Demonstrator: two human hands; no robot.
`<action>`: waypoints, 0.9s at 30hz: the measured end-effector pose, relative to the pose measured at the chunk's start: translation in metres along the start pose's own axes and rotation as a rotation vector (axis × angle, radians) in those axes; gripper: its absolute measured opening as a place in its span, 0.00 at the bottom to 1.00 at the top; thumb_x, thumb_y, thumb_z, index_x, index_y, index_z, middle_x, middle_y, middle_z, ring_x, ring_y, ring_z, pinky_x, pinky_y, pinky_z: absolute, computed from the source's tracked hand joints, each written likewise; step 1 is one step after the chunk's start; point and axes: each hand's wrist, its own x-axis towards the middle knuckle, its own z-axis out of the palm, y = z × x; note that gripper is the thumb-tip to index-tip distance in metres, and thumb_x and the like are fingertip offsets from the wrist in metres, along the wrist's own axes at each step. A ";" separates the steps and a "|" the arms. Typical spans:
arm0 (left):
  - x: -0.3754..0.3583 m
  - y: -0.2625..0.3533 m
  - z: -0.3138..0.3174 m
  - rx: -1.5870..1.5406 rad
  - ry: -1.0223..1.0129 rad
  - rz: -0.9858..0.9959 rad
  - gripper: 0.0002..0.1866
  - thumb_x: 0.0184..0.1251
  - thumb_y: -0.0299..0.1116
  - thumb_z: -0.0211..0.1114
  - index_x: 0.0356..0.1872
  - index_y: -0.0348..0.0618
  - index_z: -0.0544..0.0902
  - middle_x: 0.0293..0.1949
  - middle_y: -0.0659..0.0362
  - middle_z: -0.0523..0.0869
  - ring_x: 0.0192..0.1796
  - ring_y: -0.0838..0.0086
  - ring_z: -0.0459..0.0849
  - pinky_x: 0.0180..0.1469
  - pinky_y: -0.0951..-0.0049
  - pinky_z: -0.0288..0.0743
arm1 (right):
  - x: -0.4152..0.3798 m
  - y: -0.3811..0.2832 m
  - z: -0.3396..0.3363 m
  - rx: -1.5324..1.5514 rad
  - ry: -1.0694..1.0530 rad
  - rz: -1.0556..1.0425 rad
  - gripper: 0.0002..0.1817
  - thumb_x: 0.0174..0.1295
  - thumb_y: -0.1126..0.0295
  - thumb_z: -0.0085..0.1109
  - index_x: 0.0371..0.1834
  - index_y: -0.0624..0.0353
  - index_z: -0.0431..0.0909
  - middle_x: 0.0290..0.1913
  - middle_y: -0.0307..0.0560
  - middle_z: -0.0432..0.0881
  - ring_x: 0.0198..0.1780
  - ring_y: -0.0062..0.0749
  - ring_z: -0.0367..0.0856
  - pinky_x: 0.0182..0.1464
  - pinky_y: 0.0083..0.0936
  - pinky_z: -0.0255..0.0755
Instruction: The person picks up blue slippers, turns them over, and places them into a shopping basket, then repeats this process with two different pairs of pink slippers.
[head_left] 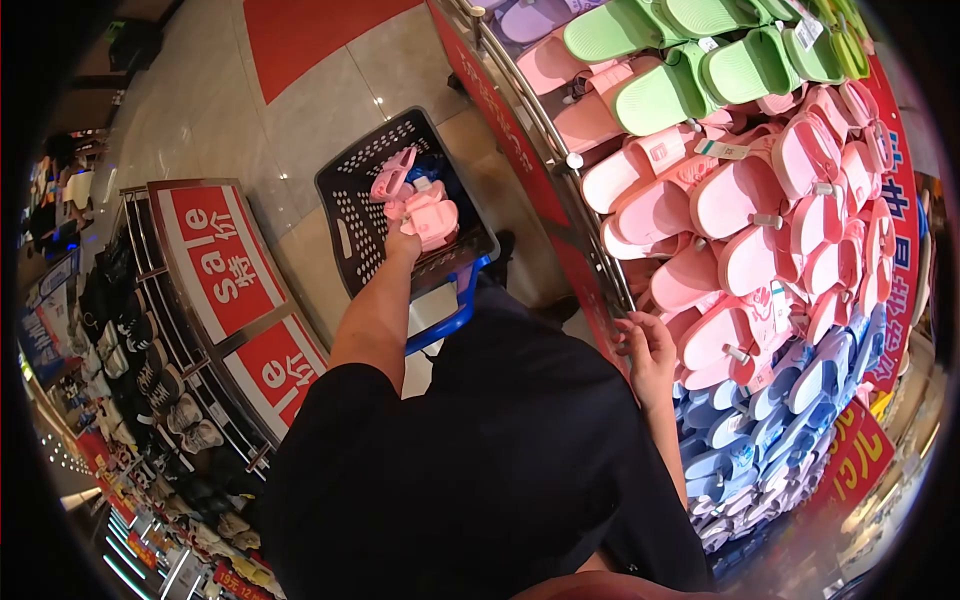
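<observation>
My left hand (403, 243) reaches down into a black perforated shopping basket (352, 172), its fingers closed on a pair of pink slippers (432, 220). Beside that pair in the basket lies another pink item with an opening (394, 176), next to something dark blue (432, 172). Over on the right, my right hand (648, 348) holds nothing; its fingers are loosely bent and apart. It hovers at the metal rail of the display, close to a row of pink slippers (715, 335).
Green slippers (660, 95) and blue slippers (735, 425) fill other parts of the right-hand display, edged by a metal rail (540, 110). To the left stands a shoe rack (165, 375) with red sale signs (222, 255). A blue basket handle (445, 325) is near my body.
</observation>
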 end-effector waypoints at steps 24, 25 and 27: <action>-0.225 0.278 0.015 -0.366 -0.512 0.923 0.19 0.73 0.22 0.58 0.63 0.31 0.72 0.37 0.59 0.82 0.35 0.80 0.80 0.41 0.81 0.77 | -0.066 0.049 -0.083 0.064 0.363 -0.211 0.12 0.73 0.73 0.51 0.53 0.68 0.77 0.44 0.51 0.87 0.43 0.31 0.88 0.51 0.27 0.80; -0.247 0.300 0.018 -0.330 -0.545 1.006 0.18 0.73 0.22 0.58 0.61 0.31 0.73 0.37 0.60 0.81 0.36 0.80 0.80 0.41 0.81 0.77 | -0.071 0.056 -0.087 0.142 0.390 -0.184 0.12 0.73 0.73 0.51 0.53 0.68 0.77 0.44 0.51 0.87 0.43 0.31 0.88 0.50 0.27 0.80; -0.283 0.339 0.035 -0.291 -0.597 1.163 0.16 0.73 0.23 0.59 0.59 0.31 0.76 0.37 0.61 0.81 0.37 0.81 0.80 0.42 0.81 0.77 | -0.083 0.058 -0.091 0.236 0.463 -0.157 0.12 0.73 0.73 0.52 0.53 0.67 0.77 0.43 0.52 0.87 0.44 0.31 0.88 0.47 0.27 0.81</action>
